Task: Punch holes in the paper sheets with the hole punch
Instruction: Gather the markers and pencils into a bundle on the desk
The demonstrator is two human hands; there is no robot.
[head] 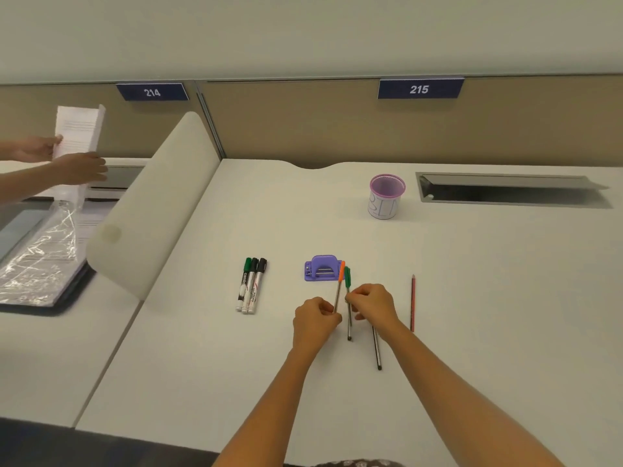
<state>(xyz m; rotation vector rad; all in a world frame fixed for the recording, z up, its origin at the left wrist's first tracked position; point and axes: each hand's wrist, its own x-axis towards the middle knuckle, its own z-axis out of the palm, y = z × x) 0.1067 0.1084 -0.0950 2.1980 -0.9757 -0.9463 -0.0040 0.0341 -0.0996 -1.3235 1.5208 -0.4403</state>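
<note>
Our left hand (315,315) fingers pinch orange pen (339,286); right hand (372,302) fingers pinch green pen (347,281), both just before punch (322,268). Counter (472,298) bare right of punch, beyond pencil (412,303).

The desk (472,281) was smooth and matt, off-white, like laminate. The hole punch (323,268) looked like lilac plastic with two bright metal pins. The three markers (251,286) had glossy plastic barrels. The pen cup (387,196) was fine mesh with a paper label. At the next desk, a clear plastic sleeve (40,257) shone and crinkled beside matt paper sheets (79,131).
</note>
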